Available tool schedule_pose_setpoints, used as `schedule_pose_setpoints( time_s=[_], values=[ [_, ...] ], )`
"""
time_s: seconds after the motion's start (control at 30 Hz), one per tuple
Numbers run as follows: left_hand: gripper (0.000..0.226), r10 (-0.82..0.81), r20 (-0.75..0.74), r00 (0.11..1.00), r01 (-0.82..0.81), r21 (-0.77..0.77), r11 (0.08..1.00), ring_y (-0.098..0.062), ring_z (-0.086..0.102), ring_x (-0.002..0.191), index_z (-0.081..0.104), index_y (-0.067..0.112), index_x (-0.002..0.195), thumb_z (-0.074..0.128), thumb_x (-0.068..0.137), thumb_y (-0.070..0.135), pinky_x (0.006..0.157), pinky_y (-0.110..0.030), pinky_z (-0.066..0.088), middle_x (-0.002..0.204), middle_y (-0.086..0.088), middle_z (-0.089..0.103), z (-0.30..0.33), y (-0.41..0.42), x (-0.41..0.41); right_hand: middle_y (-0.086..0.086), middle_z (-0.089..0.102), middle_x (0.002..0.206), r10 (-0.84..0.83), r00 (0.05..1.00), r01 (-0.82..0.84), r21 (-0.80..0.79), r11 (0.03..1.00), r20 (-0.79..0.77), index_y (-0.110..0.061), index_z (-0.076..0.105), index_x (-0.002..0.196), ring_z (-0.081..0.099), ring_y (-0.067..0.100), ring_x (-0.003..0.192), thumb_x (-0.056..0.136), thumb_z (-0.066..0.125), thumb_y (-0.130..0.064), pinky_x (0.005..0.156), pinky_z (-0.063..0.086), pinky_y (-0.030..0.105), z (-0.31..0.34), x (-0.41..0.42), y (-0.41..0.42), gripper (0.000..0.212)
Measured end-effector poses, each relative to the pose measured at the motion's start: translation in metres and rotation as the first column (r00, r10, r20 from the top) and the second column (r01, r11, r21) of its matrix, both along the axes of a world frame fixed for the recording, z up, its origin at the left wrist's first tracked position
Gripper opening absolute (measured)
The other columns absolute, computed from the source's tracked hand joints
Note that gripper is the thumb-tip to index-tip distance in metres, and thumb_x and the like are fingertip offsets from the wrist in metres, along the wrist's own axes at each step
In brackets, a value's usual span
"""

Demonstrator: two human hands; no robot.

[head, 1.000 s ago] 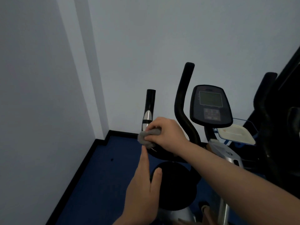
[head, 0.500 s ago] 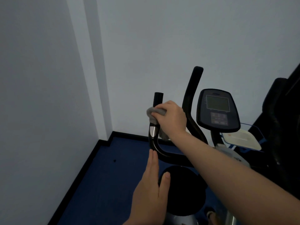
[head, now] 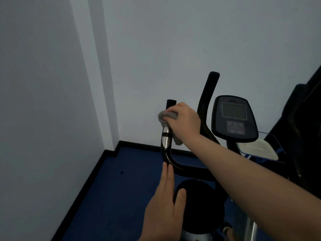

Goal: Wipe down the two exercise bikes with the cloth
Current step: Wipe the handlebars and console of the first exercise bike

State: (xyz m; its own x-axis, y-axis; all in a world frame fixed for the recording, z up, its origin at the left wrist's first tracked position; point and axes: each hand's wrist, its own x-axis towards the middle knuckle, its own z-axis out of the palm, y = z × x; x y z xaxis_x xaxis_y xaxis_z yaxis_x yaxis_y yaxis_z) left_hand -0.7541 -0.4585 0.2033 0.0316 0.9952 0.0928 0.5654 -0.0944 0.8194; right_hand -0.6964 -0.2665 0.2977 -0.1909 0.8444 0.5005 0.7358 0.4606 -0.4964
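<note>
A black exercise bike stands in front of me, with a console (head: 233, 119) on the right and a tall right handlebar (head: 209, 94). My right hand (head: 184, 121) grips a grey cloth (head: 165, 117) wrapped around the upper part of the left handlebar (head: 166, 141), just above its silver sensor band. My left hand (head: 164, 207) is flat with straight fingers, its fingertips against the lower bend of that handlebar. A second dark machine (head: 305, 129) shows partly at the right edge.
White walls meet in a corner close on the left and behind the bike. Blue carpet (head: 111, 188) with black skirting covers the floor. A white tray (head: 258, 148) sits behind the console. The black round housing (head: 199, 202) lies below the handlebars.
My right hand has slid the cloth up the left handlebar from the lower bend to near its top. My left hand has stayed flat near the bend.
</note>
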Motion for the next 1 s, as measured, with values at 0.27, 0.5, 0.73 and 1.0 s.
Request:
schedule_pose_setpoints(
  time_s=[0.27,0.5,0.73,1.0],
  values=[
    [0.068,0.042,0.071,0.997,-0.041,-0.017,0.999,0.035,-0.012,0.12,-0.027,0.062,0.126,0.007,0.07,0.078,0.089,0.007,-0.001,0.141,0.046,-0.025,0.003,-0.005,0.001,-0.013,0.057,0.093,0.05,0.993,-0.048,-0.023,0.999,0.105,-0.028,0.074,0.091,0.054,0.007,0.084,0.08,0.072,-0.034,0.066,0.035,0.024,0.001,0.005,0.002,0.013],
    [0.074,0.125,0.235,0.964,-0.129,0.002,0.992,0.015,0.023,0.128,-0.024,0.068,0.13,0.019,0.071,0.08,0.101,-0.019,0.024,0.133,0.055,0.004,0.003,-0.007,0.001,-0.007,0.068,0.092,0.454,0.889,-0.412,-0.327,0.85,0.063,-0.023,0.076,0.091,0.064,0.014,0.09,0.071,0.084,-0.025,0.084,0.051,0.037,-0.014,0.043,-0.046,0.022],
    [0.071,0.129,0.244,0.961,-0.136,0.014,0.991,0.011,0.025,0.133,-0.02,0.068,0.133,0.022,0.077,0.08,0.106,-0.024,0.023,0.128,0.054,0.016,0.0,-0.01,0.004,-0.015,0.068,0.089,0.547,0.753,-0.311,-0.536,0.785,0.364,-0.032,0.075,0.087,0.062,0.003,0.086,0.067,0.086,-0.029,0.083,0.052,0.035,0.01,0.101,-0.055,0.023],
    [0.071,0.157,0.238,0.958,-0.156,-0.025,0.988,0.009,0.025,0.135,-0.013,0.065,0.138,0.022,0.077,0.075,0.103,-0.021,0.025,0.142,0.042,0.016,0.005,-0.012,0.007,-0.008,0.072,0.092,0.333,0.942,-0.295,-0.357,0.886,0.047,-0.026,0.077,0.092,0.064,0.01,0.09,0.069,0.084,-0.031,0.084,0.051,0.035,-0.02,0.057,-0.072,0.024]
  ],
)
